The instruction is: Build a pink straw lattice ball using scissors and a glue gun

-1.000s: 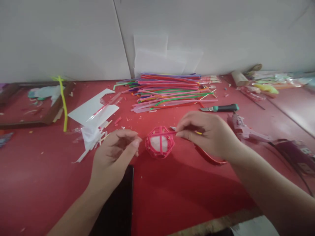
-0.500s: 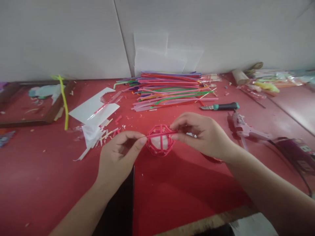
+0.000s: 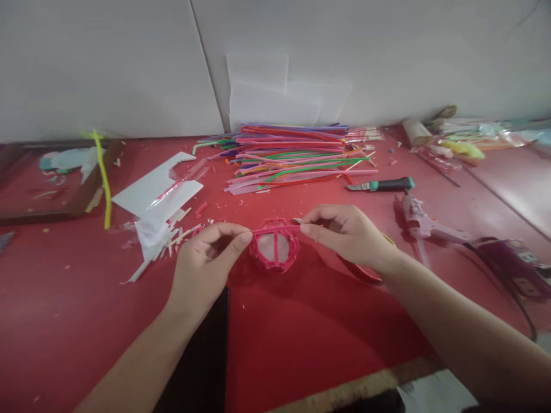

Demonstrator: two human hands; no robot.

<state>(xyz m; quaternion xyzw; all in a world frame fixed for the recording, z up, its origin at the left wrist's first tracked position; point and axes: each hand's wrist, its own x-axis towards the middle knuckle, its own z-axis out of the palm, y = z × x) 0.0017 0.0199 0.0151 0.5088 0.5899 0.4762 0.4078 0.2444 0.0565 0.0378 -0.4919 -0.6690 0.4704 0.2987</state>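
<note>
A small, many-sided pink frame [image 3: 294,256] built from straws stands on the red table, with a white round base inside it. One pink strip crosses its top from front to back. My left hand [image 3: 206,261] pinches the left end of a thin pink straw [image 3: 279,228] between thumb and forefinger. At its right end, my right hand [image 3: 350,235] pinches the same straw. The straw lies level across the frame's far part; whether it touches cannot be made out. A red-handled tool [image 3: 360,272] is partly hidden beneath my right hand, its metal tip showing beyond my fingers.
Behind lies a pile of coloured straws [image 3: 297,155]. A utility knife [image 3: 387,184] and a pink glue gun [image 3: 424,222] with a cord are at right. White card [image 3: 172,189] and offcuts lie at left, near a brown tray [image 3: 55,215]. A black flat object [image 3: 206,350] is by my left forearm.
Both hands have shifted the pink straw from across the middle of the frame towards its far side. The whole view has moved slightly.
</note>
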